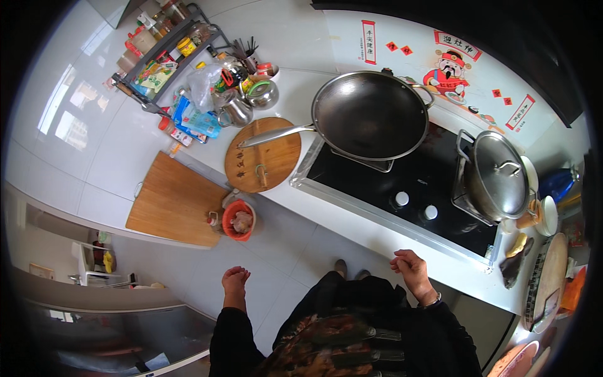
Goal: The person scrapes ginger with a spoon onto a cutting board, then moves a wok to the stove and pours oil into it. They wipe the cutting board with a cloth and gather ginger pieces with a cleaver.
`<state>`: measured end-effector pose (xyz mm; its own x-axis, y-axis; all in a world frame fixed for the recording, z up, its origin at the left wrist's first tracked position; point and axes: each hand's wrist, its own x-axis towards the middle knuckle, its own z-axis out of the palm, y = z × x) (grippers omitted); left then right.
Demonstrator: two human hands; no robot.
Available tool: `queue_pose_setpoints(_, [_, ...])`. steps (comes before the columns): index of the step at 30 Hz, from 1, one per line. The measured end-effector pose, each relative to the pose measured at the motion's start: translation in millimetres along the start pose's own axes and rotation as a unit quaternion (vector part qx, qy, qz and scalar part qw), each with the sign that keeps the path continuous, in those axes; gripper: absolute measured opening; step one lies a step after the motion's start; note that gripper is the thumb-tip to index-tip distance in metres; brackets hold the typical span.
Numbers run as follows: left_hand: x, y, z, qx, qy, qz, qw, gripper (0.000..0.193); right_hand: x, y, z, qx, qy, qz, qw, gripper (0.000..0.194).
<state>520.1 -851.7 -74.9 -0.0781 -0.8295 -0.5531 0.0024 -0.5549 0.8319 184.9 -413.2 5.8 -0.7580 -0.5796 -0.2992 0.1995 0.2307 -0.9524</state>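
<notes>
My left hand (235,278) hangs over the grey floor with its fingers curled and nothing seen in it. Near the counter's front edge, my right hand (409,269) is also loosely curled, a watch at its wrist, and I see nothing in its fingers. Beyond the hands, a large wok (370,118) rests on the left burner of the black gas hob (372,184), its long metal handle reaching over a round wooden lid (278,165). On the right burner stands a lidded steel pot (499,174). Neither hand touches the cookware.
A red-lined waste bin (235,220) stands on the floor beside a wooden board (176,202). Steel kettles (234,108), bottles and packets crowd the counter's far left, next to a spice rack (176,52). At the right are a blue bottle (557,184), bowls and a thick round chopping board (549,282).
</notes>
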Motion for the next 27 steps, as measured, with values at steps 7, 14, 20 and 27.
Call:
queue_pose_setpoints(7, [53,25,3,0.013,-0.002,0.052,0.999,0.028,-4,19,23,0.026,0.027,0.031,0.999,0.021])
queue_pose_setpoints(14, [176,58,7,0.037,-0.006,0.076,0.996,0.022,25,15,92,0.050,0.106,0.038,0.992,0.021])
queue_pose_setpoints(20, [284,103,-4,0.153,-0.086,0.111,0.978,0.032,68,-5,193,0.023,0.082,0.063,0.994,0.021])
queue_pose_setpoints(27, [343,130,15,0.169,-0.142,0.080,0.972,0.053,78,-36,236,-0.148,0.062,0.010,0.987,0.023])
